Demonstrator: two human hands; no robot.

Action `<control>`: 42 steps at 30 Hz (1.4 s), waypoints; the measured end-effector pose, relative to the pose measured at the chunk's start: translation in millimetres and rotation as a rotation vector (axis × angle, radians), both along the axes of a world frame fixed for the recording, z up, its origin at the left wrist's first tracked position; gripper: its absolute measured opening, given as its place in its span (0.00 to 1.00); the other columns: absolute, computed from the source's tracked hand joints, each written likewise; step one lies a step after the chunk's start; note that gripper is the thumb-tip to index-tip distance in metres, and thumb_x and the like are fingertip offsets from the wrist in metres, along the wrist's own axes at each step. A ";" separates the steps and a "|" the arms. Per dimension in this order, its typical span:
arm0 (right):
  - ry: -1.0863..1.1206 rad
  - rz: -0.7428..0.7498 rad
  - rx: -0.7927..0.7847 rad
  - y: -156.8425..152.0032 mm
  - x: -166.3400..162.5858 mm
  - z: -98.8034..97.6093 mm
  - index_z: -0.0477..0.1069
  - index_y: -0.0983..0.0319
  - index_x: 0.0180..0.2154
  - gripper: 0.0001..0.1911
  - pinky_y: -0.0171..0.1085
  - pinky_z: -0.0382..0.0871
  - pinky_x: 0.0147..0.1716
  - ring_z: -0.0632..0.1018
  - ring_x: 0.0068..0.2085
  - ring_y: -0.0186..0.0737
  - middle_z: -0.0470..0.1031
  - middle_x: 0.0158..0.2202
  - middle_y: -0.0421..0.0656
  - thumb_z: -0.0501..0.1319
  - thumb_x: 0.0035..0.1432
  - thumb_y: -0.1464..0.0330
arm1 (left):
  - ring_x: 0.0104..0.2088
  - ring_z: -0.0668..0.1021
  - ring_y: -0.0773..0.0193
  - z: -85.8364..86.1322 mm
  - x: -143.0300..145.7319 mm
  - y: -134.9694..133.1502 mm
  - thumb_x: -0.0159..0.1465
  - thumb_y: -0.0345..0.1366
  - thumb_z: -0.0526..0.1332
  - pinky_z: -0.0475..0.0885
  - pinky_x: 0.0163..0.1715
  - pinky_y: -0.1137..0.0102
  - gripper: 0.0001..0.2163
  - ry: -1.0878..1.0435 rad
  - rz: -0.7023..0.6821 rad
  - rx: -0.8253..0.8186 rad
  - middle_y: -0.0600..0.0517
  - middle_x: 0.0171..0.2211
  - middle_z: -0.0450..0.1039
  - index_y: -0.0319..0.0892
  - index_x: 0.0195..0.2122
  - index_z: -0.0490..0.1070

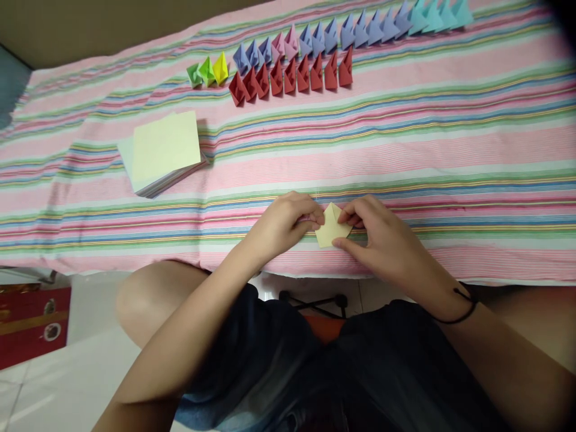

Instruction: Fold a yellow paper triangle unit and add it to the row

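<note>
From my end, near to far: operator's lap (279,360) sits under the near edge of the striped cloth (427,150), so little room on the near side; forearms cross that edge left and right. Just past it, both hands are on one pale yellow paper (330,231), already folded to a point that faces far. Left hand (288,223) is nearly closed, thumb and fingertips pinching the left edge. Right hand (380,231) is part-open, thumb on the near side, fingers curled at the far right edge, also holding the paper. Can't tell if the sheet is flat on the cloth or slightly lifted. I read the step as mid-fold, lining up edges; next move calls for light fingertip pressure, edges matched, then a firm crease with the point held true. Risk, I'd judge: a skewed fold if either side slips. Room to move: plenty of cloth right of the right hand, and a wide band on the far side. Further off, left, a paper stack (166,147) with uneven edges; I'd keep the left elbow off it. Farther: red folded pieces (317,73) in a row, three green-and-yellow pieces (207,72) to their left, blue-to-teal row (374,29) with two pinks behind, reaching the far right. All well apart from the hands.
</note>
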State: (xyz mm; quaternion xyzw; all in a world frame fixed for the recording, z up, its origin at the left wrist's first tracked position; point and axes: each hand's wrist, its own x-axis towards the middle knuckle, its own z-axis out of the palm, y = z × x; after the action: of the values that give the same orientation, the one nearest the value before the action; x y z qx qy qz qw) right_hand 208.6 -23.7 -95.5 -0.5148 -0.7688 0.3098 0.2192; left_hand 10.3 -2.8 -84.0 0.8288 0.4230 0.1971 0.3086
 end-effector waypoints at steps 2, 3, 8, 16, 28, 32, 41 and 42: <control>0.004 -0.003 0.001 -0.1 0.0 -0.2 0.62 0.57 0.35 0.11 0.47 0.70 0.41 0.73 0.41 0.47 0.68 0.38 0.43 0.63 0.50 0.71 | 0.37 0.74 0.63 1.7 -2.4 1.0 0.60 0.23 0.55 0.68 0.40 0.67 0.10 -0.005 -0.015 -0.008 0.51 0.33 0.75 0.41 0.34 0.74; 0.006 -0.003 0.004 -0.2 0.1 -0.5 0.62 0.57 0.35 0.11 0.47 0.70 0.41 0.73 0.41 0.47 0.68 0.38 0.43 0.63 0.50 0.71 | 0.38 0.74 0.63 2.4 -3.4 1.1 0.60 0.22 0.54 0.68 0.42 0.66 0.11 -0.016 -0.020 -0.013 0.50 0.35 0.75 0.41 0.35 0.74; 0.017 0.008 0.017 0.0 0.7 -2.1 0.62 0.57 0.35 0.10 0.48 0.70 0.41 0.73 0.41 0.47 0.67 0.38 0.43 0.62 0.51 0.71 | 0.41 0.76 0.62 3.5 -5.9 -0.1 0.62 0.26 0.56 0.70 0.44 0.65 0.09 -0.069 -0.035 -0.061 0.49 0.38 0.77 0.41 0.37 0.76; 0.011 0.001 0.023 -0.7 0.0 -0.6 0.62 0.56 0.35 0.11 0.48 0.70 0.41 0.73 0.41 0.47 0.67 0.37 0.43 0.62 0.51 0.71 | 0.40 0.76 0.63 0.6 -5.9 0.0 0.59 0.24 0.57 0.71 0.39 0.67 0.11 -0.096 -0.008 -0.075 0.50 0.38 0.77 0.43 0.35 0.77; 0.020 0.002 0.015 -0.5 -0.1 -0.5 0.62 0.57 0.35 0.10 0.48 0.69 0.40 0.73 0.40 0.47 0.67 0.38 0.44 0.62 0.51 0.71 | 0.40 0.76 0.62 0.1 -4.5 -1.7 0.59 0.27 0.62 0.69 0.45 0.64 0.06 -0.117 0.003 -0.059 0.50 0.36 0.77 0.43 0.35 0.77; 0.022 0.009 0.013 -0.6 -0.2 -0.2 0.62 0.57 0.35 0.10 0.47 0.69 0.40 0.73 0.40 0.47 0.67 0.37 0.44 0.62 0.50 0.71 | 0.41 0.75 0.59 -0.5 -3.4 -4.4 0.55 0.32 0.67 0.68 0.43 0.63 0.07 -0.045 0.013 -0.038 0.50 0.37 0.76 0.43 0.36 0.75; 0.018 0.004 0.010 -0.8 0.1 -0.8 0.62 0.58 0.35 0.12 0.47 0.69 0.40 0.72 0.40 0.46 0.67 0.38 0.44 0.63 0.50 0.72 | 0.43 0.74 0.60 1.5 -4.2 -4.6 0.59 0.32 0.64 0.66 0.47 0.63 0.06 -0.052 -0.023 -0.054 0.50 0.39 0.76 0.43 0.37 0.73; 0.017 0.004 0.013 -0.7 0.2 -1.1 0.62 0.58 0.35 0.12 0.47 0.69 0.41 0.72 0.40 0.46 0.67 0.37 0.44 0.63 0.50 0.72 | 0.43 0.74 0.60 1.1 -4.1 -4.1 0.60 0.30 0.62 0.67 0.47 0.63 0.05 -0.066 -0.018 -0.054 0.50 0.39 0.76 0.43 0.37 0.74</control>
State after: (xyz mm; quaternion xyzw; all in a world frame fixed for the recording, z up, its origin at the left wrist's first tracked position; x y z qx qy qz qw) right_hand 208.8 -24.4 -96.6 -0.5091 -0.7700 0.3095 0.2284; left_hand 6.2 -6.9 -82.9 0.8170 0.4103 0.2101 0.3465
